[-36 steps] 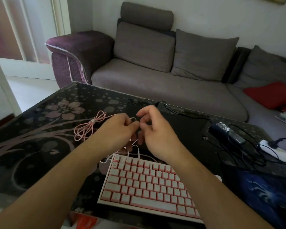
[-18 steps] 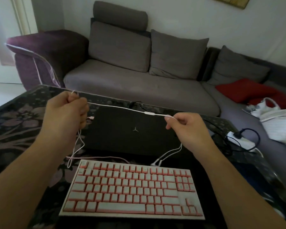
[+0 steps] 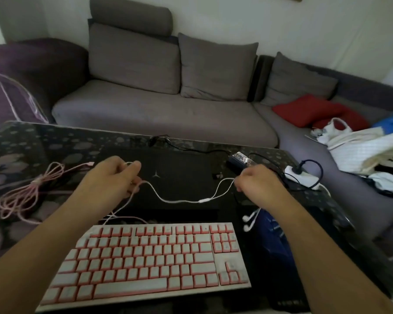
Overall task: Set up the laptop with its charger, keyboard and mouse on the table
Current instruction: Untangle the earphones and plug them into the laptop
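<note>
A closed black laptop (image 3: 179, 177) lies flat on the dark flowered table (image 3: 55, 143). In front of it sits a white and pink keyboard (image 3: 150, 257), its pink cable (image 3: 25, 193) bundled at the left. My left hand (image 3: 114, 177) and my right hand (image 3: 256, 182) each pinch a white earphone cable (image 3: 182, 200) that sags between them over the laptop lid. Two earbuds (image 3: 250, 222) dangle below my right hand. The black charger brick (image 3: 238, 160) lies behind my right hand, with its black cord running along the table's far edge.
A white power strip (image 3: 302, 177) with a plug in it lies at the table's right edge. A blue mouse pad (image 3: 272, 241) lies to the right of the keyboard. Behind the table stands a grey sofa (image 3: 168, 109) with a red cushion (image 3: 309, 109) and white bags (image 3: 361, 146).
My hands moved apart and drew out the white earphone cable, first taut, now lowered and slack over the laptop. The view has swung right.
</note>
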The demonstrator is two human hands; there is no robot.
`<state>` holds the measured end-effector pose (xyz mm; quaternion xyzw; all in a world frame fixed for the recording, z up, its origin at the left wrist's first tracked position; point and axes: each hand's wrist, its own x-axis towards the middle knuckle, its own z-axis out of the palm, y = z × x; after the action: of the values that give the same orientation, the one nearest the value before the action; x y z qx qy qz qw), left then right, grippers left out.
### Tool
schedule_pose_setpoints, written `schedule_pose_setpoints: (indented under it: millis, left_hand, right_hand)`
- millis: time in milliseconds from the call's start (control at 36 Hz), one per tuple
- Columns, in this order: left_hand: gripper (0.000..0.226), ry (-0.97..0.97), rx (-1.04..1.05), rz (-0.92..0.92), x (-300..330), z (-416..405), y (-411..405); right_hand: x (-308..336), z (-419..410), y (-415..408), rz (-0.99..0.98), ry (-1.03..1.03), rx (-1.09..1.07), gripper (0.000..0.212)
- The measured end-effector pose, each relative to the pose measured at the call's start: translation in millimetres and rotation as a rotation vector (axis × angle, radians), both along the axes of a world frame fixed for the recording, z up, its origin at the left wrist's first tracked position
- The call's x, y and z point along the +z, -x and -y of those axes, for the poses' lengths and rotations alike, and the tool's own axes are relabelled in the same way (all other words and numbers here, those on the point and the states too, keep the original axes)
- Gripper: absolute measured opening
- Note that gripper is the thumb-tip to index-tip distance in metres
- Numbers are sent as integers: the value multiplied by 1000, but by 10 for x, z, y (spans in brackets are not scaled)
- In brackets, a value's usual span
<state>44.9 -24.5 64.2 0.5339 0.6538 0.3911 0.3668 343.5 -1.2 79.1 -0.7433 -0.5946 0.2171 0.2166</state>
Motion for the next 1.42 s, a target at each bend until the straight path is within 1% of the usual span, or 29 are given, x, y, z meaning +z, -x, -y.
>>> schedule_pose_setpoints:
  millis: [111,139,194,222,250,306,361,417,444,500,556,583,611,694,778,833,889,944,1000,1028,1111,1222,1278,1361,1417]
  left_hand:
    - [29,-47,9,-82,-39,0,-28]
    - [29,-60,8,-82,-45,-4,-19]
    - [31,-69,-24,-78,-50,0,1]
    - [31,-67,-45,-80,-49,8,17]
    - [31,-62,-72,-84,-44,16,38]
    - [29,-54,-135,-87,-43,28,67]
    - [28,-64,-193,-81,-41,42,113]
    - [29,-82,-244,-72,-36,61,170]
    - [29,-93,-260,-64,-30,67,193]
    - [30,-119,-254,-63,-23,74,256]
    - [30,-144,-208,-84,-16,78,339]
    - [30,-148,-181,-90,-12,83,391]
    - [30,-147,-155,-90,-11,89,451]
    - [30,-134,-59,-121,-18,91,647]
    - [28,-123,62,-169,-40,78,885]
    - [26,-67,101,-227,-75,83,1088]
    - [22,10,100,-280,-125,105,1283]
    - [17,34,87,-371,-169,138,1427]
    - [28,14,34,-434,-177,151,1511]
    - [31,-7,-6,-428,-181,138,1530]
    - [25,-17,-99,-362,-209,35,1553]
    - [36,75,-94,-272,-335,-249,1548]
    - [38,70,-83,-270,-377,-427,1595]
    - [41,98,-143,-231,-411,-642,1731]
    - [37,110,-191,-280,-380,-736,1778]
  right_hand:
    - [-115,37,-8,180,269,89,21]
    - [-121,54,15,269,305,122,28]
    - [-137,61,72,443,295,176,53]
    - [-132,65,126,459,255,188,64]
    - [-122,61,185,441,197,200,73]
    - [-69,69,321,361,70,241,83]
    - [-24,105,525,152,-5,322,86]
    - [-33,158,771,-97,5,446,80]
    - [-68,173,882,-189,27,515,72]
    - [-149,187,1088,-298,62,606,46]
    - [-167,202,1269,-368,97,593,20]
    - [-169,208,1355,-405,117,565,14]
    - [-168,211,1443,-436,139,532,12]
    - [-186,208,1660,-452,175,488,13]
    - [-227,198,1841,-380,173,496,13]
    - [-254,205,1988,-326,161,518,14]
    - [-278,209,2151,-263,138,546,15]
    - [-314,189,2325,-153,81,593,16]
    - [-348,154,2511,-40,30,632,16]
    - [-359,139,2601,-18,14,651,17]
    - [-391,48,2891,-73,-40,689,20]
    - [-427,-169,3149,-169,-121,596,21]
    - [-453,-289,3194,-232,-139,565,21]
    - [-486,-445,3233,-254,-119,575,31]
    - [-524,-510,3200,-246,-95,578,34]
